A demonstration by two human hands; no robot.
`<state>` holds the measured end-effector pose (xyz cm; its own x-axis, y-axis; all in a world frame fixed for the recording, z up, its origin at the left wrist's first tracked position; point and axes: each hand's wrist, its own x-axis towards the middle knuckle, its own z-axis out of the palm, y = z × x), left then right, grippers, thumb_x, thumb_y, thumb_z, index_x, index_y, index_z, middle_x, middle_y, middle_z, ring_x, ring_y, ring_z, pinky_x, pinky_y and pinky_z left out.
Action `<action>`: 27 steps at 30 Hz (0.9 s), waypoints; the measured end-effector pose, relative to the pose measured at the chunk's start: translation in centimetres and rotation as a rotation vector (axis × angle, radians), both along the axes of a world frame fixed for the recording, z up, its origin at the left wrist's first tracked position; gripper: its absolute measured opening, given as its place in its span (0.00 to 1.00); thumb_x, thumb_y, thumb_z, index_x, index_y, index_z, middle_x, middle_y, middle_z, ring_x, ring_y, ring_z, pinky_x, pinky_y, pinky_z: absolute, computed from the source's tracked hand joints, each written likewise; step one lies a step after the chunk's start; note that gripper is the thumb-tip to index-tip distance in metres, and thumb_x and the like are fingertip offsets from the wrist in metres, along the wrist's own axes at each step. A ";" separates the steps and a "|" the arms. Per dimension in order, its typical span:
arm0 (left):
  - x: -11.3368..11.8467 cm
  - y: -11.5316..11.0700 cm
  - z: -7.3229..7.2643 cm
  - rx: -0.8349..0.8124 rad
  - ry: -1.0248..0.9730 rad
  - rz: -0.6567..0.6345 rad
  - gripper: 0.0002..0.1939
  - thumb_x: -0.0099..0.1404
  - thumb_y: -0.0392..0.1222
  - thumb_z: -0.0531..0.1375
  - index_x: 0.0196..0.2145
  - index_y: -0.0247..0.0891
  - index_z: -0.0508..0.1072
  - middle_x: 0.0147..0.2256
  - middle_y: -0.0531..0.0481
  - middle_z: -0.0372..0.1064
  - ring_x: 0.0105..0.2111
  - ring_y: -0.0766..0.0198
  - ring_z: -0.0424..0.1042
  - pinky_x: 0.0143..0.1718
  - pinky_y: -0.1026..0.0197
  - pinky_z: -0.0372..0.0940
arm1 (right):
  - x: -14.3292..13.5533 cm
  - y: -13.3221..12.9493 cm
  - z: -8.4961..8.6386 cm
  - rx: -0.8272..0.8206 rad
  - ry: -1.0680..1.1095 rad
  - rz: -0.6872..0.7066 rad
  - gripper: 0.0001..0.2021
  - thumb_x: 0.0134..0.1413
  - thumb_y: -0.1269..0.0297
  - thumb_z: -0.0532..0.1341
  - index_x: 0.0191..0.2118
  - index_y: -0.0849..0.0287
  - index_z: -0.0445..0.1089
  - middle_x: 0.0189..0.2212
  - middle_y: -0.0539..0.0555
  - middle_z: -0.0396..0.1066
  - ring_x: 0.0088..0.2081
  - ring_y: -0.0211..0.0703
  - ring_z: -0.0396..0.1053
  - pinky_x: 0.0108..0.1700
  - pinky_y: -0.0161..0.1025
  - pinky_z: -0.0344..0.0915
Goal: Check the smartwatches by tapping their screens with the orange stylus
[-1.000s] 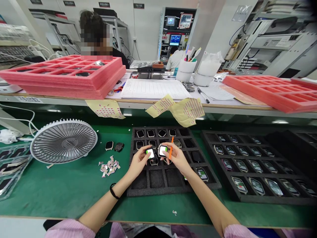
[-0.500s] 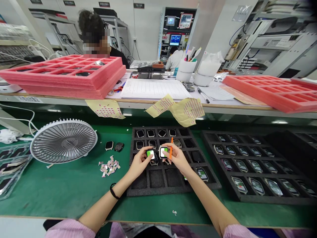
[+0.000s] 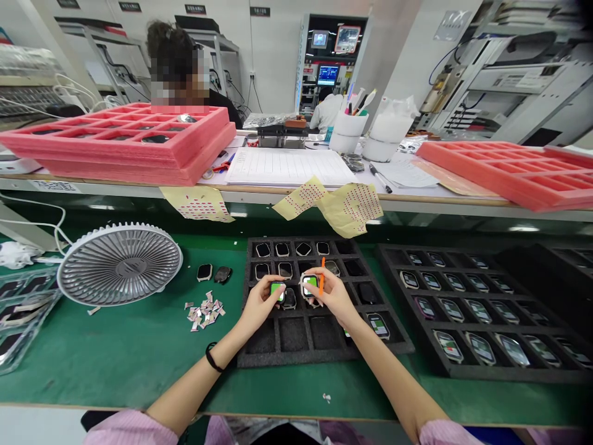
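Above the black foam tray [image 3: 296, 357], my left hand [image 3: 260, 303] grips a watch with a lit green screen [image 3: 278, 291]. My right hand [image 3: 334, 296] holds another lit watch [image 3: 309, 283] together with an upright orange tool [image 3: 322, 276]. A dark-screened watch [image 3: 289, 299] lies in the tray compartment between the hands. More watch bodies sit in the tray's back rows, and a lit one [image 3: 378, 326] is in its front right compartment.
At left are a grey fan [image 3: 121, 264], two loose watches [image 3: 204, 272] and a pile of small tabs [image 3: 204, 312]. A second black tray [image 3: 504, 369] holds several watches. Pink foam trays [image 3: 185, 161] and papers [image 3: 287, 165] lie on the shelf; a person [image 3: 173, 59] sits beyond.
The two watches have moved slightly apart, the left one leftward and the right one rightward. The tray watch between them is more exposed. The person behind the shelf has shifted their head slightly.
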<state>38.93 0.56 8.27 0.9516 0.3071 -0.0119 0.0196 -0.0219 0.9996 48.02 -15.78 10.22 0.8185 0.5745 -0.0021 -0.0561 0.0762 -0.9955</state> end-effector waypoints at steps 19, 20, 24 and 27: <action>0.2 0.3 -1.4 0.002 -0.091 -0.077 0.30 0.63 0.50 0.58 0.59 0.36 0.57 0.33 0.49 0.68 0.25 0.68 0.64 0.27 0.65 0.62 | 0.1 -0.1 -0.4 0.072 -0.012 0.152 0.21 0.49 0.60 0.66 0.50 0.51 0.64 0.40 0.53 0.68 0.22 0.32 0.66 0.20 0.32 0.62; 0.2 0.3 -1.5 0.001 -0.096 -0.080 0.32 0.63 0.49 0.58 0.61 0.36 0.56 0.33 0.49 0.69 0.26 0.67 0.65 0.27 0.65 0.62 | 0.1 0.0 -0.4 0.077 -0.007 0.149 0.22 0.49 0.60 0.66 0.50 0.51 0.64 0.40 0.53 0.68 0.23 0.34 0.67 0.20 0.32 0.62; 0.3 0.3 -1.7 -0.012 -0.112 -0.095 0.33 0.62 0.48 0.59 0.62 0.36 0.54 0.41 0.44 0.70 0.36 0.62 0.70 0.34 0.63 0.65 | 0.1 0.0 -0.5 0.067 0.011 0.098 0.23 0.44 0.62 0.69 0.48 0.53 0.65 0.38 0.53 0.70 0.30 0.39 0.72 0.21 0.31 0.64; 0.2 0.2 -1.5 -0.007 -0.100 -0.101 0.33 0.62 0.46 0.60 0.61 0.36 0.54 0.46 0.42 0.69 0.42 0.59 0.70 0.40 0.61 0.66 | 0.1 -0.1 -0.3 0.056 -0.002 0.023 0.22 0.41 0.63 0.70 0.44 0.54 0.67 0.38 0.52 0.71 0.30 0.38 0.71 0.29 0.35 0.69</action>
